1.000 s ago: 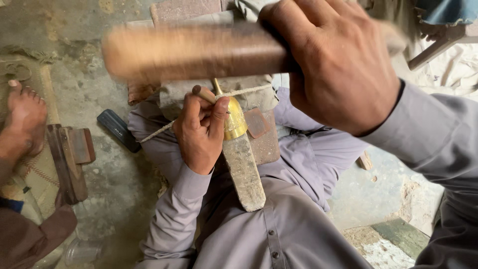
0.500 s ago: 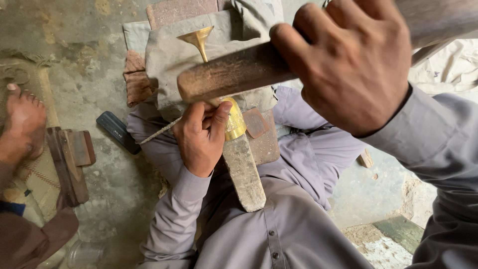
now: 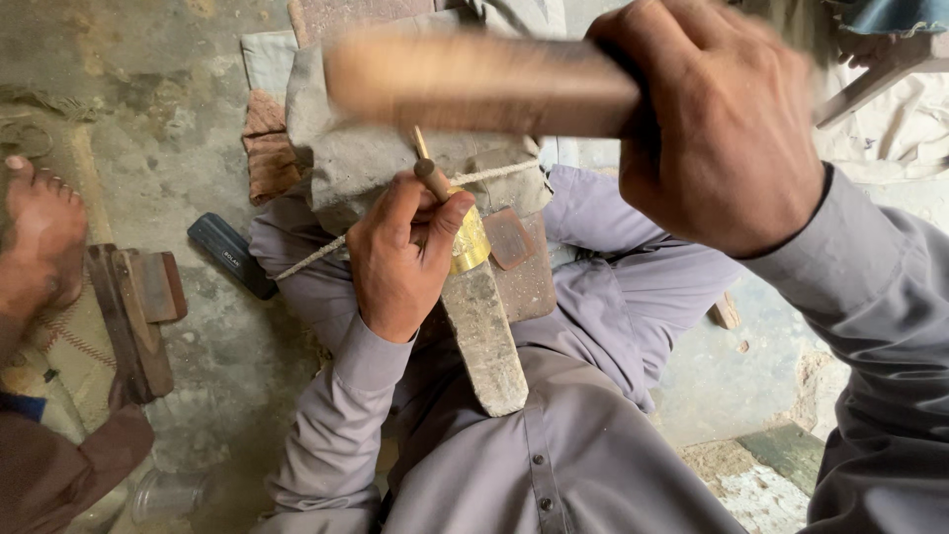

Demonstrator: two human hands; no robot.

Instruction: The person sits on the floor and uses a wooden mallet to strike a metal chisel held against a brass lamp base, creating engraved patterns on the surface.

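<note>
the right hand (image 3: 722,129) was wrapped tight round a wooden mallet (image 3: 474,84), fingers fully closed on the handle end, the head a brown blur up at the top of the head view. below it, the left hand (image 3: 400,252) pinched a small punch (image 3: 432,178) between thumb and curled fingers, its rounded top poking out just above the knuckles. the punch stood against a shiny brass piece (image 3: 470,242), which capped the upper end of a long grey stone-like bar (image 3: 484,336) that ran down across the lap. a thin brass stem (image 3: 421,143) stuck up just behind the punch. a cord (image 3: 316,257) ran from the left across the work, over a cloth-covered block (image 3: 376,158).

how far along? hard to call: the brass looked shaped and bright already, the mallet was up and not touching the punch, so striking looked to be in progress and not finished, as a judgement.

outward from there, a small dark flat case (image 3: 232,255) lay on the concrete floor (image 3: 168,129) to the left, a pale mark on its side too small to make out. further left, another person's bare foot (image 3: 40,237) rested beside a stack of wooden slats (image 3: 133,316). a clear jar (image 3: 168,492) lay near the bottom left.
</note>
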